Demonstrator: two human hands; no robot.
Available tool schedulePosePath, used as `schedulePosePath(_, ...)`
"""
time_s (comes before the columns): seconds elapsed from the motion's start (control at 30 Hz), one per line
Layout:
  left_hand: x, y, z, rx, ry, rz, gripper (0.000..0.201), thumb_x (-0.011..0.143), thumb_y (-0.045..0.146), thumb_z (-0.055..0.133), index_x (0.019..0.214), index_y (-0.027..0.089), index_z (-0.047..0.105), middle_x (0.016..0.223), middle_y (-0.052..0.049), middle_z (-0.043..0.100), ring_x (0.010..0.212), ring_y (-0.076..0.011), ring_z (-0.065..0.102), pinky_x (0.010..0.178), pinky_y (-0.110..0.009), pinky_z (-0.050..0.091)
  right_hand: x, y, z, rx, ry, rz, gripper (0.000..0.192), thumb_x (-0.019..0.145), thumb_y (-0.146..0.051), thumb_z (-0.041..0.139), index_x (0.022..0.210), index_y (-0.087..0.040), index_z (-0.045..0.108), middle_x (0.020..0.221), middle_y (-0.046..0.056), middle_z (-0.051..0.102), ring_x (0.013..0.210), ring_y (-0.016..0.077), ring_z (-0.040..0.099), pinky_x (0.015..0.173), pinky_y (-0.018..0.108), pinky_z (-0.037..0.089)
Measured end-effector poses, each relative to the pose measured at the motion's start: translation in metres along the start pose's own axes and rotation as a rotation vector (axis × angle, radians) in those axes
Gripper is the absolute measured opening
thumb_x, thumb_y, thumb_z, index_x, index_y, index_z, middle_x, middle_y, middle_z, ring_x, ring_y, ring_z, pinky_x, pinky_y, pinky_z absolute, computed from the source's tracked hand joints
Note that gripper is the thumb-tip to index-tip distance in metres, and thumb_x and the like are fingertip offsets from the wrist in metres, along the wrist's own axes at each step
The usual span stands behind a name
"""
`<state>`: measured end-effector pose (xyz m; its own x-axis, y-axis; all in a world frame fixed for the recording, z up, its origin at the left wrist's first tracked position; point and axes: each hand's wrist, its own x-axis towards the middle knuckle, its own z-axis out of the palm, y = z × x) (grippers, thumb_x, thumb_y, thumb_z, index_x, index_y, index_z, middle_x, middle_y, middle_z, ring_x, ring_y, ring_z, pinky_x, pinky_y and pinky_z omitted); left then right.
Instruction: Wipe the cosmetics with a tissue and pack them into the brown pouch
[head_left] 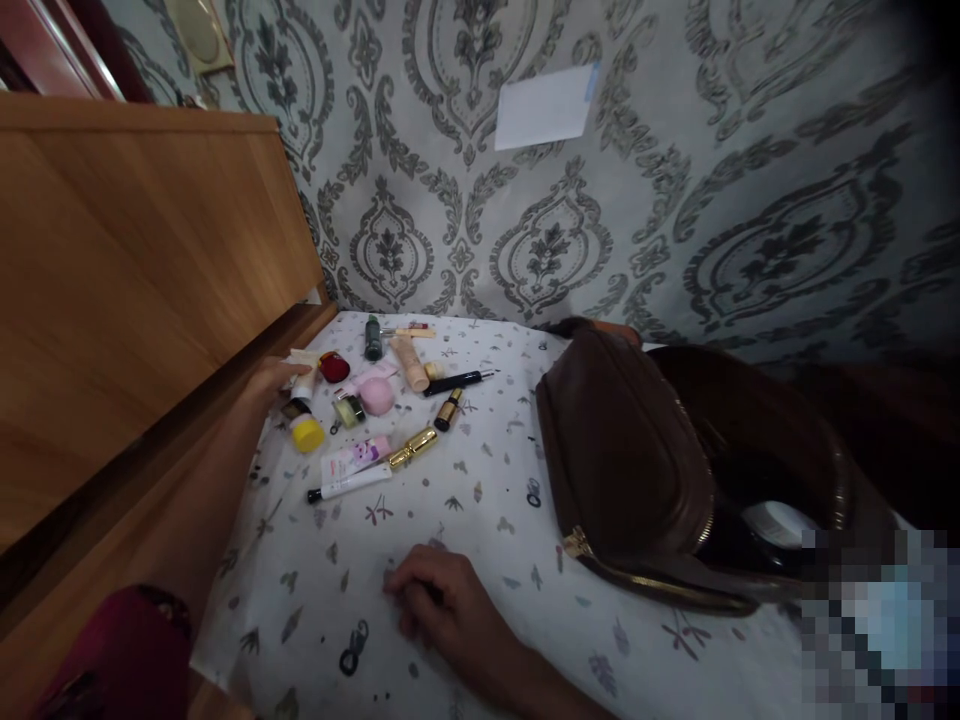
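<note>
The left hand, its grip at the white tube unclear, could knock the close-lying yellow jar, while the right hand rests loosely curled, empty.

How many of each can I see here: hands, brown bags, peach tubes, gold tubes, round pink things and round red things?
Hands: 2 (left hand, right hand)
Brown bag: 1
Peach tube: 1
Gold tube: 1
Round pink thing: 1
Round red thing: 1
Total: 7
</note>
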<state>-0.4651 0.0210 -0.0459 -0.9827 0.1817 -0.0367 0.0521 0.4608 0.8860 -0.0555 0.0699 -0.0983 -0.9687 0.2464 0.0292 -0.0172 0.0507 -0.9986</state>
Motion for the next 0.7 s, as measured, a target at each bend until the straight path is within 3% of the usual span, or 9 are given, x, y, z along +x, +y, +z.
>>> schedulePosePath(0.1,-0.014,0.012,-0.003,-0.138,0.037,0.023,0.04,0.057,0.015,0.081,0.089,0.015,0.057,0.077,0.001,0.061,0.067,-0.0148,0.059,0.059,-0.026,0.048,0.0,-0.004,0.001,0.032,0.02,0.046,0.021,0.079,-0.01,0.048,0.081,-0.017,0.068,0.065,-0.002,0.058,0.053,0.0089,0.057,0.054,0.021,0.043)
schedulePosePath(0.2,-0.031,0.03,-0.007,-0.289,0.066,0.103,0.045,0.057,0.023,0.079,0.094,0.02,0.054,0.08,0.004,0.058,0.067,-0.012,0.056,0.057,-0.023,0.045,-0.001,-0.007,0.002,0.105,0.026,0.112,0.016,0.08,-0.016,0.05,0.081,-0.016,0.067,0.063,-0.003,0.058,0.053,0.0088,0.056,0.051,0.02,0.041)
schedulePosePath(0.3,-0.051,0.047,-0.012,-0.397,0.012,0.165,0.048,0.055,0.032,0.08,0.093,0.021,0.054,0.077,0.005,0.056,0.065,-0.011,0.054,0.056,-0.021,0.043,0.0,-0.008,0.002,0.194,0.011,0.205,0.016,0.083,-0.026,0.054,0.085,-0.015,0.066,0.058,-0.003,0.057,0.051,0.0087,0.054,0.049,0.019,0.04)
schedulePosePath(0.4,-0.078,0.057,-0.012,-0.442,-0.101,0.178,0.05,0.05,0.035,0.082,0.091,0.021,0.057,0.075,0.004,0.058,0.064,-0.0127,0.056,0.056,-0.023,0.044,0.003,-0.009,0.0,0.298,0.005,0.246,0.024,0.082,-0.037,0.06,0.089,-0.014,0.065,0.064,-0.002,0.061,0.047,0.0072,0.052,0.044,0.018,0.038)
schedulePosePath(0.5,-0.115,0.057,-0.004,-0.456,-0.232,0.166,0.056,0.044,0.035,0.084,0.092,0.02,0.059,0.074,0.003,0.061,0.062,-0.0145,0.058,0.055,-0.025,0.046,0.009,-0.011,-0.004,0.365,0.071,0.198,0.035,0.081,-0.044,0.065,0.1,-0.015,0.066,0.081,0.002,0.065,0.052,0.0075,0.057,0.042,0.018,0.039)
schedulePosePath(0.6,-0.164,0.051,0.012,-0.455,-0.4,0.112,0.063,0.043,0.039,0.086,0.096,0.022,0.058,0.07,0.003,0.063,0.057,-0.0156,0.057,0.051,-0.025,0.045,0.014,-0.013,-0.011,0.377,0.166,0.128,0.046,0.082,-0.047,0.068,0.117,-0.018,0.063,0.1,0.007,0.064,0.073,0.014,0.068,0.049,0.019,0.046)
schedulePosePath(0.7,-0.213,0.041,0.028,-0.469,-0.565,0.12,0.062,0.046,0.042,0.088,0.095,0.023,0.055,0.073,0.003,0.066,0.06,-0.0157,0.06,0.054,-0.025,0.047,0.018,-0.013,-0.016,0.404,0.253,0.087,0.061,0.084,-0.049,0.068,0.137,-0.024,0.051,0.12,0.012,0.06,0.1,0.0211,0.067,0.066,0.027,0.056)
